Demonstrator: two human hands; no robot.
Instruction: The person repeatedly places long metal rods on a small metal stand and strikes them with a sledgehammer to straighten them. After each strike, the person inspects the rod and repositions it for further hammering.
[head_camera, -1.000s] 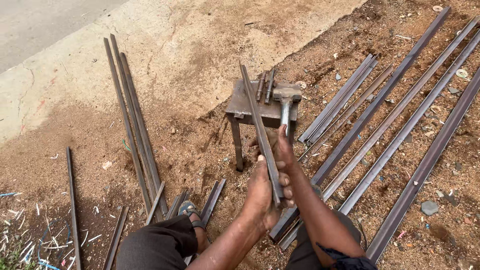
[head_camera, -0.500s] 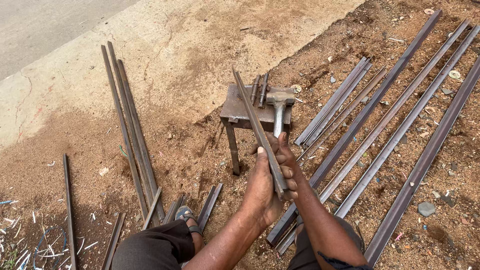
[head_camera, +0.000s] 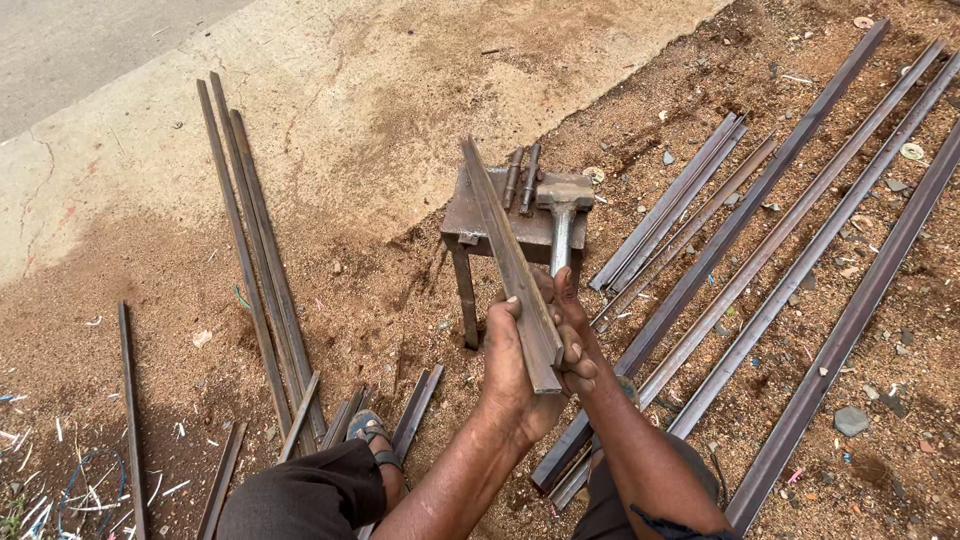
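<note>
Hands (head_camera: 535, 365) around bar (head_camera: 505, 250), above stool (head_camera: 480, 215)

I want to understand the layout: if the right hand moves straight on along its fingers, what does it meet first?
Probably the hammer: the right hand points up the frame toward its handle, which hangs off the small metal stand. Depth is unclear.

Rust-brown steel bar (head_camera: 510, 255), grey hammer (head_camera: 563, 205)
</note>
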